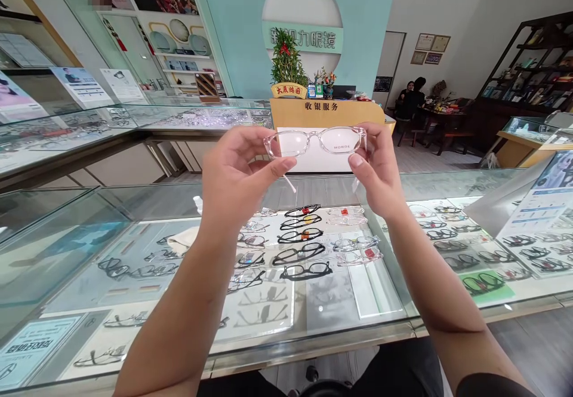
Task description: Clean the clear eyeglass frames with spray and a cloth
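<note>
A pair of clear-framed eyeglasses (316,140) is held up level above the glass counter, its lenses upright and small lettering on the right lens. My left hand (242,170) grips the left end of the frame, thumb below and fingers behind. At the other end my right hand (376,167) pinches the frame near the hinge between thumb and fingers. One temple arm (290,183) hangs down past my left thumb. Part of the other temple is hidden by my right hand. Beneath, in the display case, lie black-framed glasses (299,254) in a column.
The glass counter (250,355) runs across in front of me, with more frames inside at left and right. A beige cloth (183,242) lies beyond my left forearm. A sign card (541,194) stands at right. Behind are a cashier desk (335,110) and two seated people (410,98).
</note>
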A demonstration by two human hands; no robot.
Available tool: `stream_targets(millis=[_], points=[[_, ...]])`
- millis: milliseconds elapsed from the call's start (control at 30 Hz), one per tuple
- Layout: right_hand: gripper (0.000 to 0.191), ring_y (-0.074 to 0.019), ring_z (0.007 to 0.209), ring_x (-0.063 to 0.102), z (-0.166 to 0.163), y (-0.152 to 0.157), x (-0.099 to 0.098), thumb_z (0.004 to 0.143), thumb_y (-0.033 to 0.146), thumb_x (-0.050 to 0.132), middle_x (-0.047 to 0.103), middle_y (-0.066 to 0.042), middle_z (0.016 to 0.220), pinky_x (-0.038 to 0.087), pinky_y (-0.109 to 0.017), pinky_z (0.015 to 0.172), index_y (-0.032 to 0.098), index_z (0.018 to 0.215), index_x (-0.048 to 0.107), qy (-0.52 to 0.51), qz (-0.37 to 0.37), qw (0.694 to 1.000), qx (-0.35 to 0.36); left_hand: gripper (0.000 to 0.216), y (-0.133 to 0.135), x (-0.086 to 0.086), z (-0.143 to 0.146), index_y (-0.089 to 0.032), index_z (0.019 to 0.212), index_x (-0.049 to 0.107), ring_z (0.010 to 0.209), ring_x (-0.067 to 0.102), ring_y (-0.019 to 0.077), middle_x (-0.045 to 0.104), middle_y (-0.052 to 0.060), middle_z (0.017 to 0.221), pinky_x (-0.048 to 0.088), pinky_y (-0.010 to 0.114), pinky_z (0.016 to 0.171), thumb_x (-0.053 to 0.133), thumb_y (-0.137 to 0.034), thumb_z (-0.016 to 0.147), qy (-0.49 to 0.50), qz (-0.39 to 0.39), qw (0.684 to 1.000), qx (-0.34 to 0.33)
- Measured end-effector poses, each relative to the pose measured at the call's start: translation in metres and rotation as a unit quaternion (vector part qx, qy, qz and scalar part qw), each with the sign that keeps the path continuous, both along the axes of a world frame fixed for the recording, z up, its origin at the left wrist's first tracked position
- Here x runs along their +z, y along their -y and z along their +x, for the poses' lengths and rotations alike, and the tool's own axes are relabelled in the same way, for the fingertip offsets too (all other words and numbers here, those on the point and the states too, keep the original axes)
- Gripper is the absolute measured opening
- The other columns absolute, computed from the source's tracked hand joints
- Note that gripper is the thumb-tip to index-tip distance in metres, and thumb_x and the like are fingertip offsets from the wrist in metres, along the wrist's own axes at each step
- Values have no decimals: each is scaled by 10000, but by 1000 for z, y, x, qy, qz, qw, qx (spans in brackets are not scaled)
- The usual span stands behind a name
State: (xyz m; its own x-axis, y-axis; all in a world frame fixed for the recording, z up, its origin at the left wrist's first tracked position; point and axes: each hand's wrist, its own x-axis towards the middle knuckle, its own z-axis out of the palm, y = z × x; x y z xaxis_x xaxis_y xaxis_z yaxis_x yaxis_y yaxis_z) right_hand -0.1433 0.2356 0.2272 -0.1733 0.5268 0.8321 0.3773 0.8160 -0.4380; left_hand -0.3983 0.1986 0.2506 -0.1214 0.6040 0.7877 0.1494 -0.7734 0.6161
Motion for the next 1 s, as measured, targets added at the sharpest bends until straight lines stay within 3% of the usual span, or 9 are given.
stream_targets(millis=[167, 333, 467, 700, 833, 1000], points=[[544, -250, 1046, 680, -5, 5, 1, 1098, 557, 573, 643, -55, 1125, 593, -453, 963, 343, 1570, 408, 4, 53, 998, -16, 523, -7, -1, -4, -279, 1079, 801, 888, 751, 176, 777, -4, 929, 708, 356, 691, 1096, -431, 675, 2, 32, 999, 6], [490, -281, 1234, 692, -11, 12, 3, 1058, 447, 666, 669, -114, 1377, 598, -491, 1027, 334, 1498, 480, -15, 58, 997, -58, 584, -13, -5, -4, -294, 1110, 801, 935, 759, 183, 784, -10, 999, 726, 388, 748, 1117, -433, 639, -4, 69, 997, 25], [430, -282, 1227, 708, -11, 11, 3, 1016, 446, 736, 682, -117, 1380, 602, -500, 1035, 311, 1382, 554, -55, 76, 992, -85, 508, -9, -8, 5, -307, 1143, 769, 968, 755, 188, 760, -1, 1030, 710, 413, 806, 1048, -480, 755, -10, 78, 995, 62], [399, -270, 1189, 743, -13, 9, 2, 970, 497, 801, 741, -107, 1313, 614, -496, 1043, 297, 1262, 616, -95, 16, 993, -66, 463, -1, -11, 19, -320, 1151, 771, 1030, 738, 205, 739, 32, 1147, 668, 399, 824, 1014, -472, 788, 7, 83, 989, 123], [478, -275, 1225, 747, -15, 9, 1, 945, 491, 830, 763, -111, 1348, 624, -494, 1042, 297, 1336, 633, -135, -24, 990, -37, 463, 0, -12, 21, -309, 1123, 776, 976, 734, 191, 753, 26, 1084, 653, 370, 778, 1029, -455, 763, 42, 46, 994, 95], [407, -272, 1182, 763, -15, 12, 2, 985, 502, 790, 784, -102, 1327, 620, -504, 1044, 299, 1311, 654, -106, -12, 992, -70, 447, 2, -10, 21, -340, 1120, 787, 1001, 737, 197, 747, 21, 1101, 667, 378, 794, 1022, -476, 765, 40, 34, 994, 99]])
